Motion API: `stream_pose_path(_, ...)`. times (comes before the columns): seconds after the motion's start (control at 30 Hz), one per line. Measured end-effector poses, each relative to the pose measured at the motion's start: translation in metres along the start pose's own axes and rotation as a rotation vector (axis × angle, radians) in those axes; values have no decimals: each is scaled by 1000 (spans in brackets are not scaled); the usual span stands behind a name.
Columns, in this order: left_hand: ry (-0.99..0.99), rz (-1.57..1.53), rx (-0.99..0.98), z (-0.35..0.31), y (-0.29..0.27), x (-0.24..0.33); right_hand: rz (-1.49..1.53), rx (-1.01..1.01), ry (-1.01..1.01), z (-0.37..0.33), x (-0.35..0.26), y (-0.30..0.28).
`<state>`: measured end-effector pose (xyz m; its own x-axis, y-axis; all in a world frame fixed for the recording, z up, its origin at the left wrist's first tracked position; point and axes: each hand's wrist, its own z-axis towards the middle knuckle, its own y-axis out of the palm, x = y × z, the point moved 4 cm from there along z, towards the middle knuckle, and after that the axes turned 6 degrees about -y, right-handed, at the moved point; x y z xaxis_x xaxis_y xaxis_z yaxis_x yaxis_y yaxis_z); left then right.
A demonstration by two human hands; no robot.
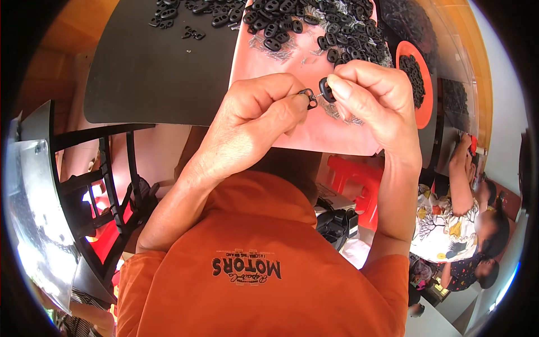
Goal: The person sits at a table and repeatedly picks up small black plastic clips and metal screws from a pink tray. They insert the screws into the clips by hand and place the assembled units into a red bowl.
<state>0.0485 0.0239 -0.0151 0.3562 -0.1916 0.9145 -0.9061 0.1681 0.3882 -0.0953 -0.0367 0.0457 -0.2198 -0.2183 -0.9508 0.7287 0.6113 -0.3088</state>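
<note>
My left hand point(255, 115) pinches a small black cord-lock plunger point(309, 99) with two holes between thumb and forefinger. A thin metal spring point(318, 96) bridges the narrow gap from it to a black oval cord-lock shell point(325, 90). Thumb and fingers of my right hand point(376, 95) grip that shell. Both hands are raised over the front part of a pink sheet point(306, 140). Beyond them lies a pile of black two-holed cord-lock shells point(273, 31), with loose springs point(279, 52) scattered among them.
On the dark table point(151, 78), more black pieces point(193, 33) lie at the far left. An orange-red tray point(424, 115) of small black parts stands at the right. Below are a red plastic stool point(353, 185) and a black chair frame point(106, 180). Other people point(449, 224) sit at the right.
</note>
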Motion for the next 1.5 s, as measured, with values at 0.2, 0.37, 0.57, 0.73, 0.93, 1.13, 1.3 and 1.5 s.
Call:
stream_pose_path(0.2,-23,16,-12,1,0,0,-161,-31,-78,1,1,-4)
stream_pose_path(0.37,-29,32,-32,0,-2,-3,-164,-15,-101,2,-1,0)
stream_pose_path(0.57,-58,-3,-49,0,0,0,-171,-32,-127,1,2,4)
stream_pose_path(0.73,-43,3,-54,0,0,-2,-143,-32,-95,0,6,7)
stream_pose_path(0.93,-31,10,-81,1,0,-4,-137,-30,-90,-2,5,7)
stream_pose_path(1.13,-43,-57,-75,-5,-1,-8,-184,-46,-126,-5,1,15)
stream_pose_path(1.3,11,2,-71,-7,-6,-12,-188,-44,-136,-5,-4,23)
stream_pose_path(1.5,-75,-142,14,-9,-10,-10,-841,115,-679,-16,-10,36)
